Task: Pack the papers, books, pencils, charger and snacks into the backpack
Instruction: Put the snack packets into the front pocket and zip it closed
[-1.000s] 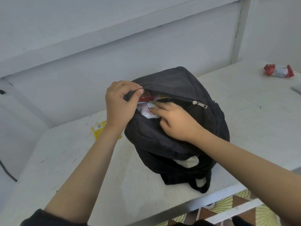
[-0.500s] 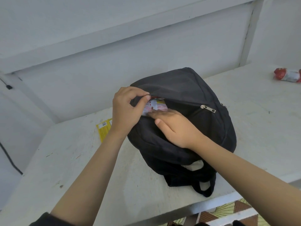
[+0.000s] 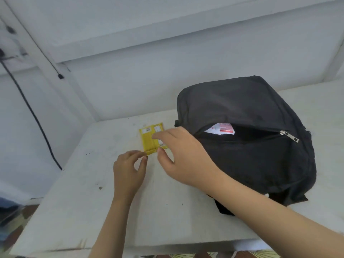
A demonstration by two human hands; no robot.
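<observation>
Flat yellow snack packet (image 3: 150, 137), centre-left, is partly hidden by the right hand (image 3: 184, 157). The left hand (image 3: 128, 172) and the right hand both pinch its near edge. Black fabric backpack (image 3: 242, 112) sits centre-right, pocket unzipped; the white surface (image 3: 83, 202) has its front edge along the frame bottom.

It looks like a plain room in a home: a scuffed white-painted built-in counter (image 3: 167, 211), bare white walls (image 3: 149, 81), a dangling black cable (image 3: 32, 112) and patterned floor tiles (image 3: 178, 256).
</observation>
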